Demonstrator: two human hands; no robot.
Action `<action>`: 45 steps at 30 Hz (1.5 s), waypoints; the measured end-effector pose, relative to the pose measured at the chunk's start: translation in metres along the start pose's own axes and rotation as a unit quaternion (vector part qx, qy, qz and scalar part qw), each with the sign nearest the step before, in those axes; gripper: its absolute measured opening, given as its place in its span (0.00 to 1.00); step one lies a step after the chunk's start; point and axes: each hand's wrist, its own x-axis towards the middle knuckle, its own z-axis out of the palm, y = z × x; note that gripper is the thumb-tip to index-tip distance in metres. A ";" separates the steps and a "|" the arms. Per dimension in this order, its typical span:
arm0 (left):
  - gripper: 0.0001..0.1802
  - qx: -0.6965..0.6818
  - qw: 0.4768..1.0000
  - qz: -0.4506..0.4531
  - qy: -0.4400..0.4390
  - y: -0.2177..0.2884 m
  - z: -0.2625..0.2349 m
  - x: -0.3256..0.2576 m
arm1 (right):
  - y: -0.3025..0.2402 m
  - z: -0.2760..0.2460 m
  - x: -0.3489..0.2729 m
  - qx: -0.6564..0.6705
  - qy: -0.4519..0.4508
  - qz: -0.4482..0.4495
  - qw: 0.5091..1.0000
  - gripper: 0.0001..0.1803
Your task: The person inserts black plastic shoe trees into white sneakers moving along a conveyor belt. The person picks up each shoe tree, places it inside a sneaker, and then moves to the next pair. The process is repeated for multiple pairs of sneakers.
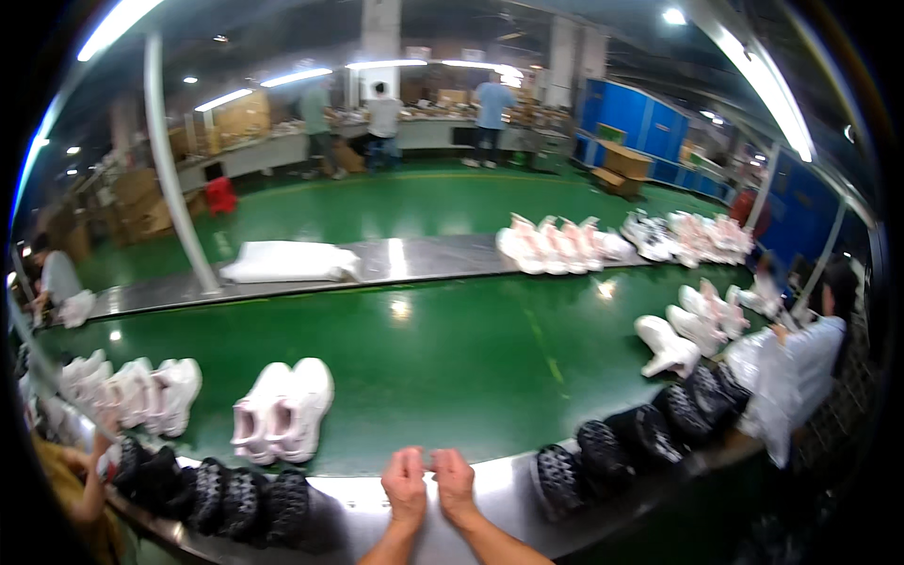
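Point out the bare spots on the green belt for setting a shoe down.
Bare: the green belt between the pair of white shoes and the lone white shoe. Crowded: the black shoes along the near rail and the white shoes at left.

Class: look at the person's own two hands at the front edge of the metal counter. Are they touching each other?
Touching. The head view shows the left hand and right hand meeting at the fingertips, with no gap visible between them above the metal counter.
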 end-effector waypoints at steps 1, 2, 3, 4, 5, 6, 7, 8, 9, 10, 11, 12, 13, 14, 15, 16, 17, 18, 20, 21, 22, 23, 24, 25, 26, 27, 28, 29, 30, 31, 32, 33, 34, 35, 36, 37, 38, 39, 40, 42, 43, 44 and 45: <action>0.16 -0.009 1.000 -0.007 0.004 0.002 0.002 0.004 | -0.011 0.002 -0.004 0.001 -0.001 0.022 1.000 0.16; 0.14 0.004 1.000 -0.021 -0.008 -0.002 0.002 0.003 | -0.028 0.008 -0.004 0.008 -0.003 0.038 0.999 0.17; 0.14 0.055 0.997 0.050 -0.019 -0.007 0.006 0.003 | -0.031 0.009 -0.004 -0.025 0.019 -0.009 0.999 0.17; 0.14 0.034 0.998 0.046 -0.026 -0.009 0.009 0.006 | -0.033 0.008 -0.002 -0.057 0.039 -0.056 0.996 0.17; 0.15 0.015 0.999 0.040 -0.033 -0.008 0.011 0.007 | -0.033 0.004 0.002 -0.061 0.032 -0.062 0.996 0.18; 0.15 0.001 0.999 0.031 -0.035 -0.008 0.010 0.006 | -0.033 0.002 0.003 -0.063 0.021 -0.066 0.996 0.18; 0.15 0.004 0.999 0.021 -0.043 -0.007 0.009 0.005 | -0.033 0.001 0.003 -0.061 0.007 -0.070 0.996 0.18; 0.15 0.007 0.999 0.009 -0.049 -0.007 0.009 0.004 | -0.033 -0.002 0.001 -0.068 0.004 -0.056 0.996 0.18; 0.16 0.012 0.999 0.002 -0.050 -0.006 0.009 0.006 | -0.035 -0.002 0.001 -0.071 -0.001 -0.046 0.996 0.18; 0.16 0.007 0.999 0.000 -0.049 -0.007 0.010 0.006 | -0.036 -0.002 0.001 -0.074 -0.008 -0.036 0.997 0.19; 0.16 0.002 0.999 -0.003 -0.046 -0.007 0.011 0.006 | -0.033 -0.003 0.001 -0.067 -0.006 -0.054 0.996 0.19; 0.16 0.001 0.999 -0.007 -0.043 -0.008 0.010 0.005 | -0.032 -0.003 0.000 -0.064 -0.007 -0.052 0.997 0.19; 0.17 0.002 0.999 -0.003 -0.043 -0.007 0.010 0.005 | -0.032 -0.003 0.001 -0.060 -0.007 -0.049 0.997 0.19; 0.17 0.002 0.999 0.002 -0.041 -0.006 0.013 0.005 | -0.033 -0.003 0.001 -0.057 -0.008 -0.047 0.997 0.19; 0.17 0.005 0.999 0.011 -0.041 -0.005 0.012 0.007 | -0.036 -0.001 0.002 -0.055 -0.009 -0.045 0.997 0.19; 0.17 0.010 0.999 0.014 -0.042 -0.008 0.011 0.008 | -0.039 -0.001 0.003 -0.052 -0.010 -0.043 0.998 0.19; 0.17 0.016 0.999 0.018 -0.044 -0.011 0.010 0.009 | -0.040 -0.002 0.002 -0.050 -0.010 -0.040 0.998 0.19; 0.17 0.018 0.998 0.023 -0.047 -0.012 0.010 0.009 | -0.042 -0.003 0.000 -0.026 0.002 -0.027 0.999 0.18; 0.17 -0.031 0.996 -0.060 -0.061 -0.010 0.009 0.008 | -0.047 -0.007 -0.011 0.022 0.025 0.001 0.999 0.15; 0.18 -0.052 0.992 -0.099 -0.062 -0.009 0.004 0.011 | -0.064 -0.020 -0.036 -0.009 -0.033 0.000 0.999 0.13; 0.18 -0.065 0.991 -0.100 -0.057 -0.008 0.002 0.013 | -0.073 -0.045 -0.068 -0.042 -0.094 0.000 0.995 0.12; 0.18 -0.085 0.989 -0.107 -0.061 -0.007 0.009 0.010 | -0.037 -0.064 -0.110 -0.071 -0.141 -0.159 0.975 0.09; 0.18 -0.108 0.985 -0.116 -0.067 -0.006 0.018 0.005 | 0.015 -0.080 -0.151 -0.090 -0.140 -0.380 0.910 0.10; 0.18 -0.067 0.991 -0.101 -0.049 -0.017 -0.002 0.010 | -0.116 -0.104 -0.140 -0.114 -0.220 -0.455 0.855 0.11; 0.17 -0.059 0.992 -0.088 -0.063 -0.015 0.006 0.008 | -0.096 -0.145 -0.184 -0.134 -0.420 -0.272 0.856 0.11; 0.17 -0.042 0.994 -0.076 -0.071 -0.016 0.009 0.006 | -0.088 -0.158 -0.202 -0.128 -0.448 -0.075 0.882 0.15; 0.17 -0.025 0.995 -0.060 -0.072 -0.015 0.012 0.005 | -0.074 -0.175 -0.207 -0.189 -0.407 -0.110 0.887 0.15; 0.17 -0.004 0.996 -0.043 -0.073 -0.014 0.012 0.006 | -0.074 -0.183 -0.203 -0.244 -0.363 -0.145 0.887 0.16; 0.16 0.017 0.997 -0.026 -0.074 -0.013 0.011 0.006 | -0.072 -0.188 -0.200 -0.297 -0.318 -0.180 0.882 0.17; 0.16 0.027 0.997 -0.030 -0.073 -0.012 0.009 0.003 | -0.067 -0.189 -0.202 -0.354 -0.332 -0.124 0.865 0.19; 0.16 0.035 0.996 -0.027 -0.075 -0.007 0.008 0.004 | -0.059 -0.188 -0.205 -0.410 -0.338 -0.071 0.844 0.21; 0.15 0.040 0.996 -0.022 -0.072 -0.004 0.010 0.005 | -0.048 -0.189 -0.205 -0.466 -0.342 -0.020 0.815 0.23; 0.15 0.033 0.997 -0.026 -0.072 -0.006 0.011 0.005 | -0.029 -0.188 -0.208 -0.460 -0.350 0.014 0.816 0.25; 0.15 0.027 0.996 -0.031 -0.074 -0.012 0.013 0.004 | -0.007 -0.184 -0.212 -0.452 -0.359 0.052 0.815 0.26; 0.15 0.023 0.996 -0.035 -0.075 -0.016 0.012 0.003 | 0.007 -0.178 -0.214 -0.441 -0.367 0.088 0.814 0.27; 0.15 0.036 0.996 -0.032 -0.073 -0.017 0.009 0.004 | -0.025 -0.172 -0.195 -0.415 -0.414 0.158 0.795 0.30; 0.15 0.049 0.996 -0.028 -0.072 -0.018 0.006 0.003 | -0.023 -0.170 -0.194 -0.395 -0.405 0.153 0.810 0.30; 0.15 0.055 0.996 -0.025 -0.071 -0.017 0.008 0.004 | -0.022 -0.174 -0.191 -0.381 -0.392 0.149 0.824 0.30; 0.14 0.054 0.996 -0.022 -0.071 -0.015 0.009 0.005 | -0.021 -0.176 -0.188 -0.367 -0.379 0.144 0.837 0.30; 0.14 0.054 0.996 -0.021 -0.072 -0.012 0.009 0.004 | -0.014 -0.174 -0.178 -0.436 -0.469 0.154 0.752 0.27; 0.14 0.054 0.996 -0.024 -0.073 -0.012 0.009 0.003 | -0.011 -0.173 -0.175 -0.429 -0.455 0.153 0.765 0.27; 0.14 0.053 0.996 -0.028 -0.073 -0.010 0.010 0.003 | -0.009 -0.173 -0.173 -0.418 -0.433 0.150 0.785 0.27; 0.14 0.053 0.995 -0.031 -0.074 -0.010 0.010 0.003 | -0.006 -0.173 -0.170 -0.414 -0.419 0.147 0.795 0.27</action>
